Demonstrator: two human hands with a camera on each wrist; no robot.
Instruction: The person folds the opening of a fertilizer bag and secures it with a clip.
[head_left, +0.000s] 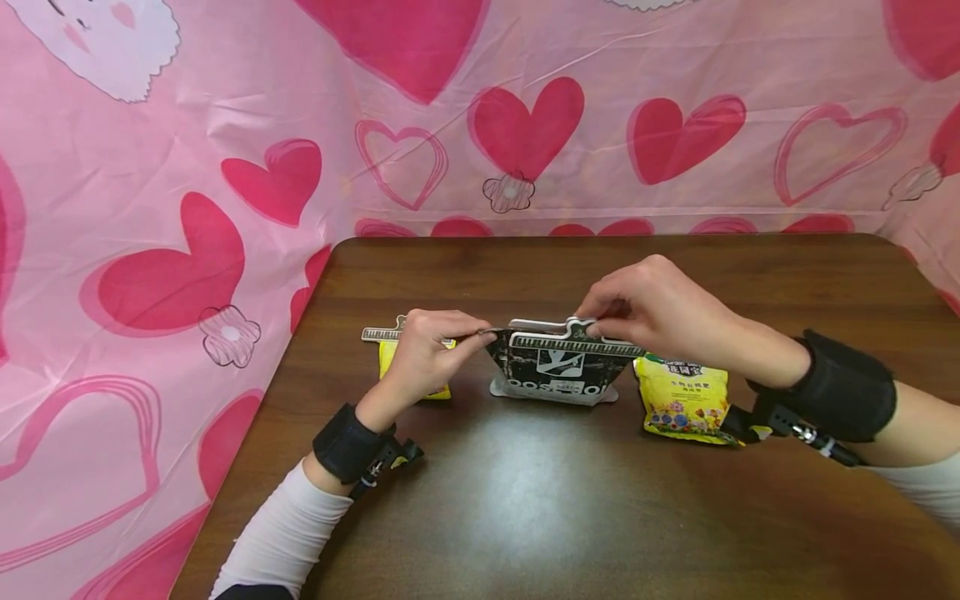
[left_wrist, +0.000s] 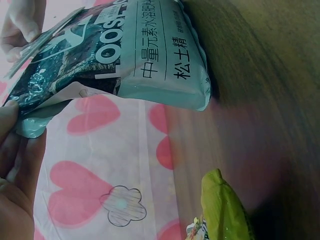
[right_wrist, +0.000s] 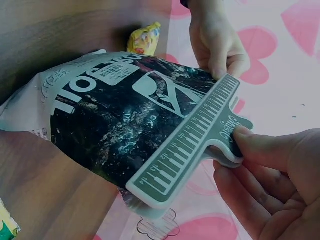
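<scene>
The right hand [head_left: 660,312] pinches the handle of a grey-white bag clip [head_left: 573,337], thumb on top and fingers curled beneath, as the right wrist view shows plainly; the left hand [head_left: 423,350] pinches the top left corner of the black pouch [head_left: 555,371] between thumb and fingers. The pouch stands upright near the middle of the dark wooden table [head_left: 525,500], its base resting on the wood. It is a glossy black bag with a mottled pattern, pale edges, a white logo panel and large white lettering, with a barcode label near the top; its back is pale with printed characters. The clip is long and flat, printed like piano keys, and sits along the pouch's top edge. A second clip of the same kind [head_left: 378,334] lies behind the left hand, on the top of a yellow packet [head_left: 386,362] that the hand mostly hides. In count: two hands, two clips, one black pouch, two yellow packets. The other yellow packet [head_left: 686,400], with a colourful print, lies just right of the pouch, under the right wrist. A pink heart-patterned cloth [head_left: 225,167] hangs behind and to the left of the table. Black straps circle both wrists.
</scene>
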